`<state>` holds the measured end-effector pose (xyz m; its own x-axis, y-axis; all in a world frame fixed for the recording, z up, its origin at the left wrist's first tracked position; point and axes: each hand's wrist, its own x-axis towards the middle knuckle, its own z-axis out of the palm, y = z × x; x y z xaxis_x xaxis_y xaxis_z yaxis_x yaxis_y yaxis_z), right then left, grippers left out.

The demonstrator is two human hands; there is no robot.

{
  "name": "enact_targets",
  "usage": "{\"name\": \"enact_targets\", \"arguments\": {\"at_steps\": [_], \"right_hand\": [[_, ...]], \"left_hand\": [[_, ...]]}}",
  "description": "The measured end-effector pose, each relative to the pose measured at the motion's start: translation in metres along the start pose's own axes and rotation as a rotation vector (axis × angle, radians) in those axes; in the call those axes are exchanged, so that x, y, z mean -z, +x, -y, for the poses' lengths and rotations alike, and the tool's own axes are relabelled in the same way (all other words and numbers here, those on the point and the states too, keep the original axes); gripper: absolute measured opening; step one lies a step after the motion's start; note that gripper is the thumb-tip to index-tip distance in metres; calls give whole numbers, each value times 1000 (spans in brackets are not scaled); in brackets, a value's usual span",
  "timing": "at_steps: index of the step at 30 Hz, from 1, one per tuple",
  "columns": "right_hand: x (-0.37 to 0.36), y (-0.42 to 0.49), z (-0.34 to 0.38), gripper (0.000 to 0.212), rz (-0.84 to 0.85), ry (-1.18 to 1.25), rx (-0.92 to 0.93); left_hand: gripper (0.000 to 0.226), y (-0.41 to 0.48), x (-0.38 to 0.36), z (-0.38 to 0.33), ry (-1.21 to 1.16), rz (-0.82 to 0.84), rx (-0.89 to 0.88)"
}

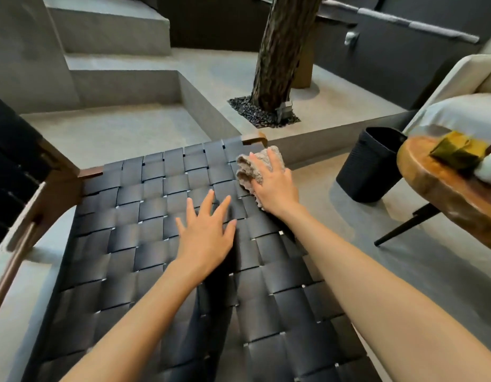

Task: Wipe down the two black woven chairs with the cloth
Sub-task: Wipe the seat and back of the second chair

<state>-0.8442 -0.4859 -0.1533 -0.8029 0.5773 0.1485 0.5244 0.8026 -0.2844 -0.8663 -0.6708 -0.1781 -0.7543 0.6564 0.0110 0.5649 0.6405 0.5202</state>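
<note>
A black woven chair seat (145,244) with a brown wooden frame fills the lower middle of the view. My right hand (274,186) presses a bunched beige cloth (252,168) flat against the seat near its far right corner. My left hand (205,235) lies on the weave in the middle of the seat, fingers spread and straight, holding nothing. At the left edge the black woven backrest (10,172) and brown arm of the chair show, partly cut off.
A black bin (371,166) stands on the grey floor right of the chair. A round wooden side table (442,194) with small items is at the right edge, a pale sofa (464,86) behind it. A tree trunk (282,51) and concrete steps lie beyond.
</note>
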Motion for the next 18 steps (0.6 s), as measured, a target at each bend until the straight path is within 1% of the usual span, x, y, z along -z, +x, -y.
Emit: {"name": "enact_targets", "arguments": {"at_steps": [4, 8, 13, 18], "right_hand": [[-6, 56, 10, 56, -21, 5, 4], [-11, 78, 12, 53, -52, -10, -13], [-7, 68, 4, 48, -28, 13, 21], [10, 12, -15, 49, 51, -41, 133]], "left_hand": [[64, 24, -1, 5, 13, 1, 7], [71, 32, 2, 9, 13, 23, 26], [67, 25, 0, 3, -2, 16, 52], [59, 8, -5, -12, -5, 27, 107]]}}
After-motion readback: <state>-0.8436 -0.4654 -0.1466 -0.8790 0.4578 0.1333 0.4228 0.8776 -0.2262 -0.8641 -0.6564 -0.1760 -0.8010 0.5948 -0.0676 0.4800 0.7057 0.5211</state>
